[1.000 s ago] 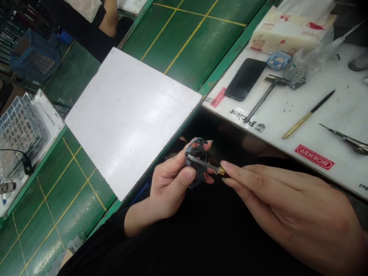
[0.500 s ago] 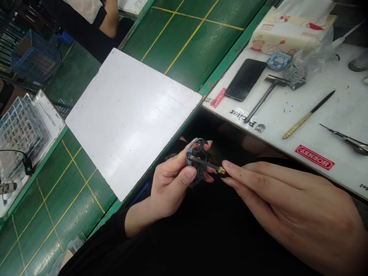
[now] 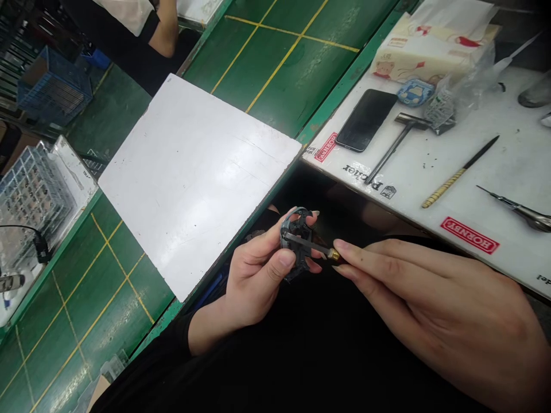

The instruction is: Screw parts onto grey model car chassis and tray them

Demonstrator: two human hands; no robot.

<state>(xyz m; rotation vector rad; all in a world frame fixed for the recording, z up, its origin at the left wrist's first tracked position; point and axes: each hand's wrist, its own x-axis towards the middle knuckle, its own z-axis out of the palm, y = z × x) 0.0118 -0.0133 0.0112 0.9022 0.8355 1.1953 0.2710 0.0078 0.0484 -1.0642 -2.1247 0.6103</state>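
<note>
Between thumb and fingers, my left hand (image 3: 253,278) grips a small dark grey part (image 3: 297,269) with a curved rim and an open, cut-out inside. My right hand (image 3: 434,304) pinches a thin flat metal tool (image 3: 312,243) by its brass-coloured collar. Its narrow blade reaches into the part's opening, near the curved rim. Whether the blade is a file or a screwdriver cannot be told, and its handle is hidden in my right palm. Both hands are held above my dark-clothed lap, in front of the table edge.
A white board (image 3: 202,183) lies across the green surface. On the white table to the right are a phone (image 3: 365,120), a hammer (image 3: 398,146), a knife-like tool (image 3: 462,171), pliers-like cutters (image 3: 516,207) and a tissue pack (image 3: 430,51). A person's arm (image 3: 166,28) shows across the way.
The view has shifted very slightly. Both hands keep their grips, and the blade stays inside the part with hardly any visible movement.
</note>
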